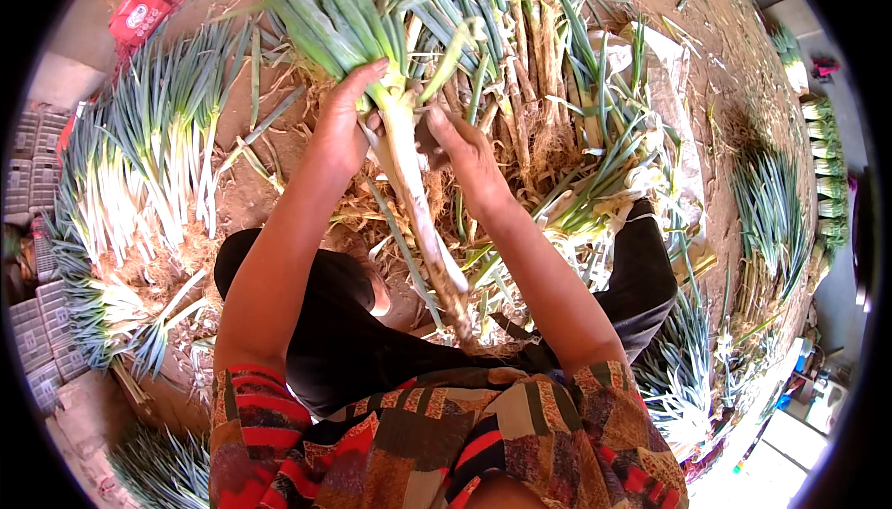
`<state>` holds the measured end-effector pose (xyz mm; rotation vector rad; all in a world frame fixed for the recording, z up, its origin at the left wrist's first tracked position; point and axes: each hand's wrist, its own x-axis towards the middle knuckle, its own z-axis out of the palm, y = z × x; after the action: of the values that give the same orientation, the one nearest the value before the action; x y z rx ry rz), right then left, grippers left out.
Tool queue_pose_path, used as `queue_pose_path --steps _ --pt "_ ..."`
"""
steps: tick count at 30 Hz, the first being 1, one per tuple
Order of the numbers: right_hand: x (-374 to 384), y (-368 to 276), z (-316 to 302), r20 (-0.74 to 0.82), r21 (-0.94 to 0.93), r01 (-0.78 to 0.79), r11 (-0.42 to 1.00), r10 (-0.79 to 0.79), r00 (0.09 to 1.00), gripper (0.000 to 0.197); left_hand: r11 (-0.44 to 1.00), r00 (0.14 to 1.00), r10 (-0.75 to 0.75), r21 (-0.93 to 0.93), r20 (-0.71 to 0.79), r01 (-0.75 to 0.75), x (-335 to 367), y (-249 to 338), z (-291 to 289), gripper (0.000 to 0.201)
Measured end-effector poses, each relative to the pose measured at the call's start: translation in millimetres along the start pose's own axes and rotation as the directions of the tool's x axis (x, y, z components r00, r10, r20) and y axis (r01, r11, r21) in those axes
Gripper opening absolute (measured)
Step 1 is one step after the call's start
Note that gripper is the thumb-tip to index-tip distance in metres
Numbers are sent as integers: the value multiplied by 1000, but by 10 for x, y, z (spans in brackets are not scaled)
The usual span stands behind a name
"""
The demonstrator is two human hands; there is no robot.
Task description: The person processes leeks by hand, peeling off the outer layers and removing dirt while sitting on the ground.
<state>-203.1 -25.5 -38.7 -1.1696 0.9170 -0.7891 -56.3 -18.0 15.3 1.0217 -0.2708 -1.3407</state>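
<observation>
Above the lap, over the bare earthen ground, the person holds one long green-leaved, white-stalked scallion nearly upright, its rooty, soil-caked end pointing down toward the black trousers. The left hand is clenched around the stalk just below where the leaves fan out, and the right hand pinches a loose outer skin at the same height, fingers closed on it. The likeliest slip, as I judge it, is that the skin tears short and leaves a dirty strip on the stalk, since the layer looks thin and dry; a harder pull could also snap or bruise the white shaft, because it is gripped only at the top and hangs free below. Soil from the roots could drop onto the trousers too. The stalk itself is pale and smooth in its upper part, browner and smeared lower down, with a tuft of dry roots at the tip. Beyond the hands lies a heap of uncleaned scallions with straw-coloured husks, and to the left on the ground a spread row of cleaned white-stemmed scallions.
</observation>
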Motion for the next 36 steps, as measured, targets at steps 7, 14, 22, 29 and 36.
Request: queue_pose_path --steps 7,14,22,29,36 --pt "98 -80 177 -176 352 -195 916 269 947 24 999 971 -20 37 237 11 95 18 -278 31" --pt "-522 1281 -1428 -341 -625 -571 533 471 813 30 992 965 126 -51 229 -118 228 256 -381 29" --pt "-287 -53 -20 211 -279 -92 956 154 965 62 997 998 9 -78 63 -4 200 3 -373 15" --pt "-303 114 116 -141 -397 125 909 -195 971 30 995 953 35 -95 300 -6 296 73 -441 25" --pt "-327 140 -33 290 619 -416 666 299 909 44 977 994 -74 205 83 55 287 24 -433 32"
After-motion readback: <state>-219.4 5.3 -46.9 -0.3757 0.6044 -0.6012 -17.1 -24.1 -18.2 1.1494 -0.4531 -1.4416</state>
